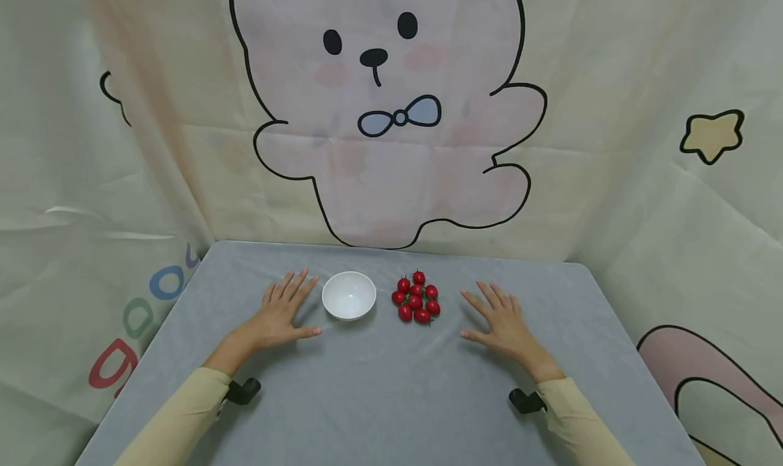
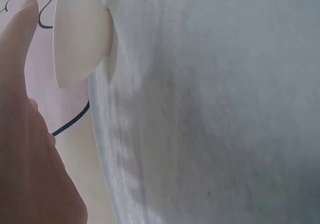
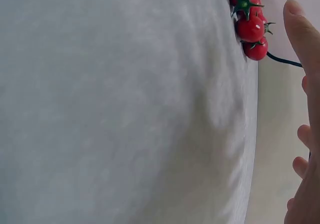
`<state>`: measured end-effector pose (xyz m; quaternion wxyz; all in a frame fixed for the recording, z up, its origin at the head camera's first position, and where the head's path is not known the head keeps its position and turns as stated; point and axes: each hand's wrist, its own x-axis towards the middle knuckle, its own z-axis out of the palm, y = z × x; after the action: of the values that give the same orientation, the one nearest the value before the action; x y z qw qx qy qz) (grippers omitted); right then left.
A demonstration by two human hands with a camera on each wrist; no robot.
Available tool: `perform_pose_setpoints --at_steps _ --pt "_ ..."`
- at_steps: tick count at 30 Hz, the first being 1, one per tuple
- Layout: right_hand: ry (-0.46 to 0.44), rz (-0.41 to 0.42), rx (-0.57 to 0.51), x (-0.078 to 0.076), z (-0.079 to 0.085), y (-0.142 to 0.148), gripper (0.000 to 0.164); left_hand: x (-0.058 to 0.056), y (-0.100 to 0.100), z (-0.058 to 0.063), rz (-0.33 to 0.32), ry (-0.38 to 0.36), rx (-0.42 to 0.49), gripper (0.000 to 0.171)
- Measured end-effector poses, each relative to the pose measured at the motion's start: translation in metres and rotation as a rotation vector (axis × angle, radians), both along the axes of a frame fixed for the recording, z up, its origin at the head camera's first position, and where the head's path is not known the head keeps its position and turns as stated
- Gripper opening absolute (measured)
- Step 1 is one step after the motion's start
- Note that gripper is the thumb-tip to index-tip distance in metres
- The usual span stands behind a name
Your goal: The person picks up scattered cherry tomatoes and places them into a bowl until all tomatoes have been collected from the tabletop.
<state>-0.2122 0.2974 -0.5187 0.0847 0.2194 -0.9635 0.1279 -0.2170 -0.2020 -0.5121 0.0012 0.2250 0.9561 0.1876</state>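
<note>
A white bowl [image 1: 349, 296] stands upright on the grey-blue cloth, its inside bare. Just to its right lies a cluster of several red cherry tomatoes [image 1: 416, 301], some with green stems; the right wrist view shows a few of these tomatoes [image 3: 250, 29] close up. My left hand [image 1: 281, 316], fingers spread, is left of the bowl and holds nothing. On the other side, my right hand [image 1: 503, 325] is spread to the right of the tomatoes, apart from them and holding nothing. The left wrist view has the bowl [image 2: 80, 37] beyond the thumb.
The cloth-covered table [image 1: 379, 398] runs back to a curtain [image 1: 397, 181] printed with a bear. Side curtains hang left and right, with a printed star [image 1: 711, 136] on the right one. A black wrist camera [image 1: 243, 391] sits on the left forearm, another camera [image 1: 526, 401] on the right.
</note>
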Motion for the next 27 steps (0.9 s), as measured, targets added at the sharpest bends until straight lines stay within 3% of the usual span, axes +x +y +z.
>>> perform_pose_setpoints --at_steps 8,14,21,27 --pt "-0.018 0.041 -0.087 -0.019 0.005 -0.016 0.081 -0.007 0.006 -0.001 0.017 -0.027 0.065 0.103" --pt "-0.072 0.027 -0.228 -0.035 0.004 -0.029 0.068 -0.013 0.016 -0.002 0.010 -0.104 0.206 0.099" --pt "-0.090 0.024 -0.420 -0.051 -0.001 -0.044 0.054 -0.020 0.025 -0.011 -0.005 -0.134 0.364 0.101" --pt "-0.108 0.009 -0.457 -0.058 -0.007 -0.056 0.048 -0.019 0.033 -0.014 0.035 -0.202 0.457 0.102"
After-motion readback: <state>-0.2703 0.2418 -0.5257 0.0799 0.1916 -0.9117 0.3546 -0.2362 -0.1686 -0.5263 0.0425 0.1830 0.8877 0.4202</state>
